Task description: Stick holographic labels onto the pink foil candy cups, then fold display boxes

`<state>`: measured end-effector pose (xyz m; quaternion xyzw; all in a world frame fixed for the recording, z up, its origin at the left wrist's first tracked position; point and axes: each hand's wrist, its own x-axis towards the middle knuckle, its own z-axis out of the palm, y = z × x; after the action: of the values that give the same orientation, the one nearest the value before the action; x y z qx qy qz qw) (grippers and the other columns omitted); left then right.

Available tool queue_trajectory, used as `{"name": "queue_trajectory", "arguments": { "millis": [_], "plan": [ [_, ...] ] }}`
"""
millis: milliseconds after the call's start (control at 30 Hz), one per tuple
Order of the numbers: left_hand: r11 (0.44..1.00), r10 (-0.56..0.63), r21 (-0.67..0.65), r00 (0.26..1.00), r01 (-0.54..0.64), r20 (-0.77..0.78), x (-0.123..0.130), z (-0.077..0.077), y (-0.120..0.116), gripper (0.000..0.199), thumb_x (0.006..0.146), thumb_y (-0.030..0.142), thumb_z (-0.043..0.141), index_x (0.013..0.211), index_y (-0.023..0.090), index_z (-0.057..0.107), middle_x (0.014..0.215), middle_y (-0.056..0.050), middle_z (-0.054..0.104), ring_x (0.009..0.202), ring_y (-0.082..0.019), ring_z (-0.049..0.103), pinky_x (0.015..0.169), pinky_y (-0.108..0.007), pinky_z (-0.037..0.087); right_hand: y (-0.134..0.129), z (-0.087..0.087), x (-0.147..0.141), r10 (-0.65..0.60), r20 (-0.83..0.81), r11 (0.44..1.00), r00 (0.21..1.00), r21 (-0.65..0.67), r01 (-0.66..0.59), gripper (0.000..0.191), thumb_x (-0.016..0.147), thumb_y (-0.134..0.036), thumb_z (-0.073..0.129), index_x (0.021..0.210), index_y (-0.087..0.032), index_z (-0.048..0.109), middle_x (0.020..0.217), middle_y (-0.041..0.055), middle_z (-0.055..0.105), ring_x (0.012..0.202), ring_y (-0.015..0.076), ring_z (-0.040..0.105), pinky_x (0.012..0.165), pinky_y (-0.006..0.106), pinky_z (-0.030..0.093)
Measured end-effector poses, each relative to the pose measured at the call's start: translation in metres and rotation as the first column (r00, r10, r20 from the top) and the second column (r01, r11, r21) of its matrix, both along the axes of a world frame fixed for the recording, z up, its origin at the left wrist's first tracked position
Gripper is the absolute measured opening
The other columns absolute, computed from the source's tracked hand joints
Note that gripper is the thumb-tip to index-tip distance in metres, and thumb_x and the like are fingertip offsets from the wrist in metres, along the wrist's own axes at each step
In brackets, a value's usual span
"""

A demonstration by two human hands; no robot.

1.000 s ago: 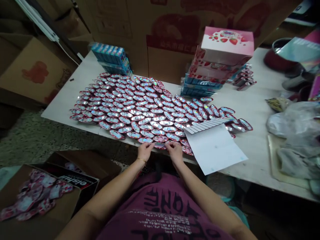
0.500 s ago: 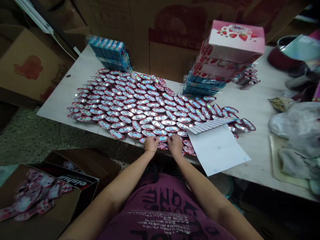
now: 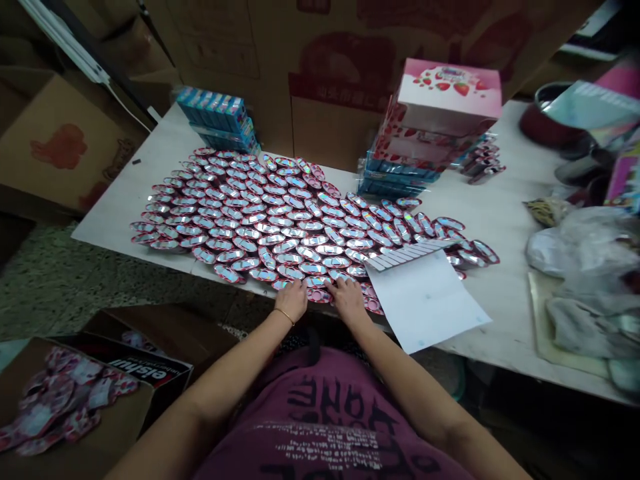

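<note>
At the table's front edge, an oval pink-rimmed case with a shiny silver top (image 3: 317,283) lies between my two hands. My left hand (image 3: 291,301) is closed, its fingertips at the left end of the case. The bent fingers of my right hand (image 3: 347,299) press together at its right end. Just below, a pink case (image 3: 319,295) shows a pink face without silver. Beyond my hands, several rows of silver-topped oval cases (image 3: 270,217) cover the table. A white sheet with a striped upper edge (image 3: 425,300) lies to the right of my right hand.
Pink strawberry-print boxes (image 3: 450,97) stand on blue packs (image 3: 400,180) at the back. More blue packs (image 3: 215,117) stand back left. Plastic bags (image 3: 595,247) and a dark red pot (image 3: 550,123) are at right. An open carton (image 3: 145,420) with pink pieces sits lower left.
The view has shifted slightly. My hands stay at the same case; the fingers of my right hand now reach farther forward over its end, and the left wrist has turned a little.
</note>
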<state>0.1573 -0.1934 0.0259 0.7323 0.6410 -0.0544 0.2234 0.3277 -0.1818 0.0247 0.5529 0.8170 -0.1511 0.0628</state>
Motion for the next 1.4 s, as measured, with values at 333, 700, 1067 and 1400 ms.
{"name": "queue_trajectory", "arguments": {
  "millis": [333, 700, 1067, 1400],
  "plan": [
    [0.955, 0.011, 0.265, 0.915, -0.129, 0.404, 0.090, 0.034, 0.061, 0.033, 0.088, 0.033, 0.033, 0.107, 0.025, 0.059, 0.101, -0.005, 0.062, 0.097, -0.017, 0.052, 0.086, -0.030, 0.037, 0.090, 0.082, 0.178, -0.178, -0.196, 0.872, 0.964, 0.423, 0.247, 0.029, 0.085, -0.023, 0.041, 0.104, -0.020, 0.063, 0.104, 0.0101, 0.060, 0.095, 0.0235, 0.048, 0.082, 0.037, 0.034],
    [0.999, -0.018, 0.040, 0.979, 0.011, 0.201, 0.317, 0.006, 0.154, 0.039, 0.069, 0.039, 0.064, 0.102, 0.019, 0.056, 0.107, -0.011, 0.057, 0.104, -0.027, 0.048, 0.086, -0.040, 0.035, 0.056, -0.002, 0.275, -0.023, -0.118, 0.996, 0.993, 0.083, 0.033, 0.030, 0.081, -0.016, 0.049, 0.109, -0.022, 0.059, 0.119, 0.0096, 0.055, 0.105, 0.0227, 0.051, 0.082, 0.034, 0.044],
    [0.990, 0.105, 0.058, 0.934, -0.132, 0.340, 0.333, -0.021, 0.145, 0.024, 0.070, 0.017, 0.061, 0.093, 0.024, 0.061, 0.103, -0.003, 0.055, 0.102, -0.021, 0.047, 0.085, -0.034, 0.035, 0.140, 0.002, 0.338, -0.127, -0.184, 0.969, 0.975, 0.187, 0.161, 0.030, 0.080, -0.017, 0.050, 0.107, -0.023, 0.061, 0.105, 0.0085, 0.057, 0.097, 0.0225, 0.048, 0.077, 0.031, 0.040],
    [0.994, 0.113, -0.042, 0.932, -0.105, 0.344, 0.352, -0.001, 0.141, 0.022, 0.083, 0.032, 0.045, 0.085, 0.024, 0.065, 0.086, -0.001, 0.067, 0.086, -0.018, 0.057, 0.081, -0.031, 0.036, 0.130, -0.017, 0.359, 0.266, -0.158, 0.870, 0.951, 0.465, -0.166, 0.025, 0.085, -0.013, 0.043, 0.095, -0.021, 0.065, 0.090, 0.0066, 0.063, 0.080, 0.0163, 0.053, 0.070, 0.028, 0.041]
  ]
}}
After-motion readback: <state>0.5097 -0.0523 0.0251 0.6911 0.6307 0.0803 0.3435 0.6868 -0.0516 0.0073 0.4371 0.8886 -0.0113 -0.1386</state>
